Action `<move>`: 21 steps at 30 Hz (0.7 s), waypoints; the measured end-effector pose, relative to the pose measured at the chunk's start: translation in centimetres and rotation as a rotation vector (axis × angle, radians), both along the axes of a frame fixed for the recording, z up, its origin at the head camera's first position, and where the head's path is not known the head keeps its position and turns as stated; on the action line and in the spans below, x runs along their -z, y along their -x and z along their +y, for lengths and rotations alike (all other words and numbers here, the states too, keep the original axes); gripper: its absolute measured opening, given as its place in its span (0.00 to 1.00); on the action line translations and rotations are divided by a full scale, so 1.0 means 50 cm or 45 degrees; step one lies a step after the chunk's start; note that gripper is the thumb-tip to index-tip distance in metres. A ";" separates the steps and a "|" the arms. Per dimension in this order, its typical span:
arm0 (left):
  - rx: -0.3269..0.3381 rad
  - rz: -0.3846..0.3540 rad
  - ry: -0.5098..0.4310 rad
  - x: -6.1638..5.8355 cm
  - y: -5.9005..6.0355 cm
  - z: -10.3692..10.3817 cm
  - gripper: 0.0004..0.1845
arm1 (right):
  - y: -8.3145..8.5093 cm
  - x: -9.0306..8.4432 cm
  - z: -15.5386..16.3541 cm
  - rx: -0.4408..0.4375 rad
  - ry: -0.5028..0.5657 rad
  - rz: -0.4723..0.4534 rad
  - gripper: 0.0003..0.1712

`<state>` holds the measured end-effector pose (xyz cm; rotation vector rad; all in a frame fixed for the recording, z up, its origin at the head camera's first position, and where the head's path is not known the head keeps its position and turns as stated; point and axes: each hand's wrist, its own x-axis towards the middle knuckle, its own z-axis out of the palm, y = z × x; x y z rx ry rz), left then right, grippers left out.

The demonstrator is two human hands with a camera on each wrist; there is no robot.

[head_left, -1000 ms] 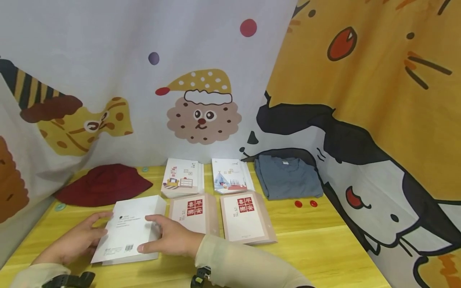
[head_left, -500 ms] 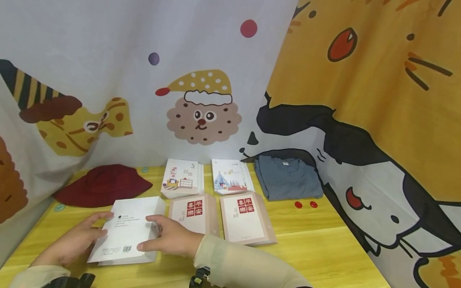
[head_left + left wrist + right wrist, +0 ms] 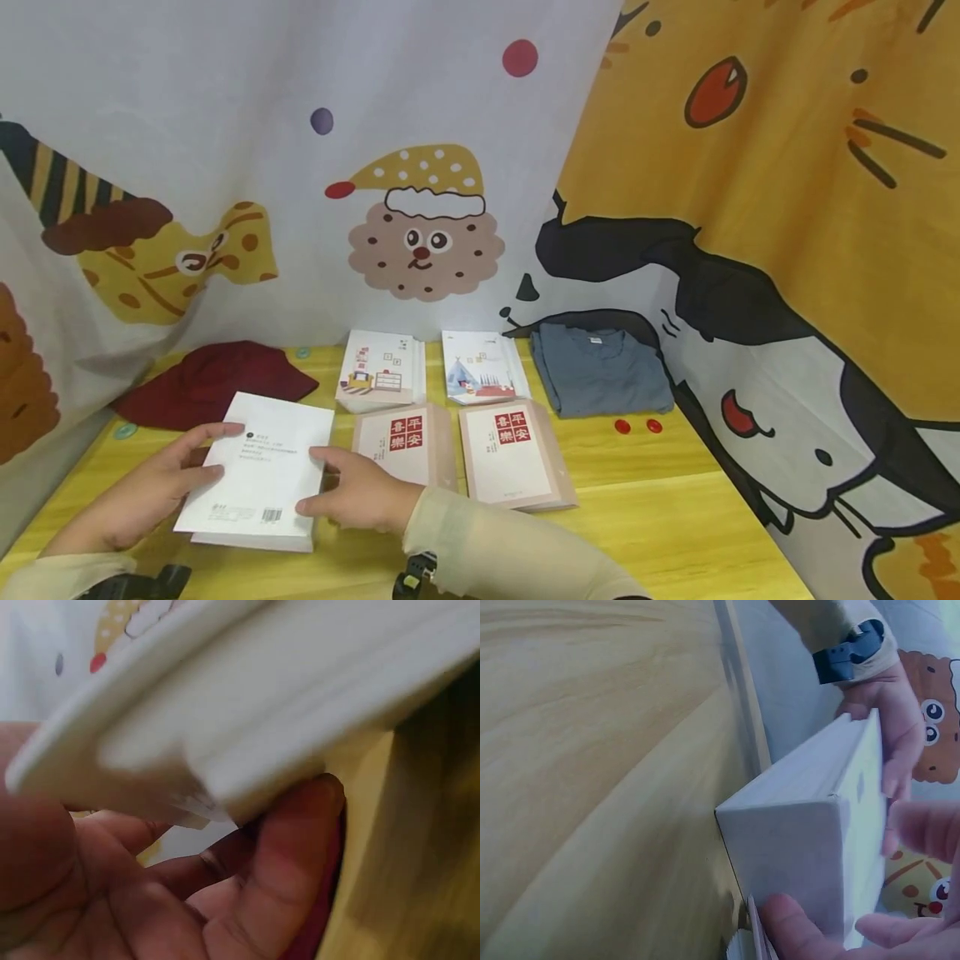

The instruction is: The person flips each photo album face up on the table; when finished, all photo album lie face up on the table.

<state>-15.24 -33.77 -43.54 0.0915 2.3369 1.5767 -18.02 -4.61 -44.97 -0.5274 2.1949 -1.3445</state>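
A thick white book (image 3: 258, 467), its barcoded back cover facing up, is between my hands at the front left of the table. My left hand (image 3: 142, 500) grips its left side; in the left wrist view the fingers (image 3: 289, 862) curl at the edge of the pages. On the spine side, my right hand (image 3: 367, 493) holds the book with thumb and fingers. The right wrist view shows a fingertip (image 3: 784, 919) against the broad spine and other fingers on the cover. The book is tilted, and its cover stands somewhat apart from the pages on the left.
Two beige books (image 3: 393, 421) (image 3: 506, 467) lie right of my hands. Behind them are two illustrated white books (image 3: 375, 362) (image 3: 480, 367). A folded blue-grey shirt (image 3: 600, 375) lies at the back right, a maroon hat (image 3: 213, 383) at the left. Red discs (image 3: 622, 427) and green discs (image 3: 124, 432) dot the yellow table (image 3: 645, 517).
The white book has shifted slightly left and its far edge has risen, so its cover faces me more. My left hand has moved up a little with it; the right keeps its hold.
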 end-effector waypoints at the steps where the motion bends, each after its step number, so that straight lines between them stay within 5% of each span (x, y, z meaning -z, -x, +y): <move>1: 0.020 0.008 -0.031 -0.002 0.000 0.001 0.29 | 0.000 0.001 -0.001 -0.001 -0.023 0.020 0.45; 6: 0.103 0.078 -0.112 -0.017 -0.011 0.019 0.29 | 0.000 0.000 -0.004 -0.003 -0.092 0.081 0.50; 13: 0.012 0.228 -0.010 -0.041 -0.030 0.063 0.34 | 0.005 -0.005 -0.002 0.012 -0.103 0.185 0.49; 17: -0.008 0.283 0.008 -0.047 -0.034 0.077 0.39 | 0.004 -0.002 -0.002 0.027 0.000 0.121 0.43; 21: 0.050 0.249 -0.099 -0.046 -0.030 0.080 0.38 | 0.003 0.003 -0.002 0.075 0.120 0.045 0.34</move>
